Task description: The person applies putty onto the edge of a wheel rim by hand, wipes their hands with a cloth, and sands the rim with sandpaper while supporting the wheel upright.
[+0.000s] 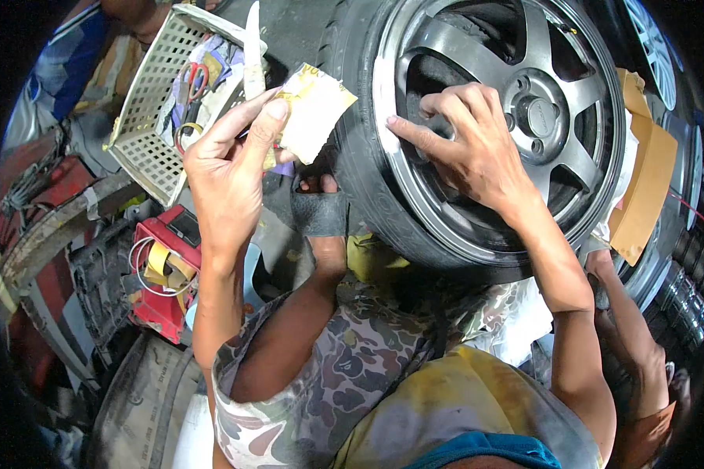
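Patchy camouflage shorts (pixel 352 367) in brown, grey and off-white are being worn with a yellow-and-grey shirt (pixel 461 399), teal-blue fabric (pixel 485 449) and a dark, open-toed sandal (pixel 319 215).

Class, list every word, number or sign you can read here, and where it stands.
No text reads for certain.
Yellow and white piece in the left hand: dark marks along its top edge, unreadable.
Centre cap: markings too small.
Grey curved surface, lower left: lettering too blurred.

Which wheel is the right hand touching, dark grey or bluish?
The dark grey wheel; the right hand touches its rim, while the bluish wheel at upper right is untouched.
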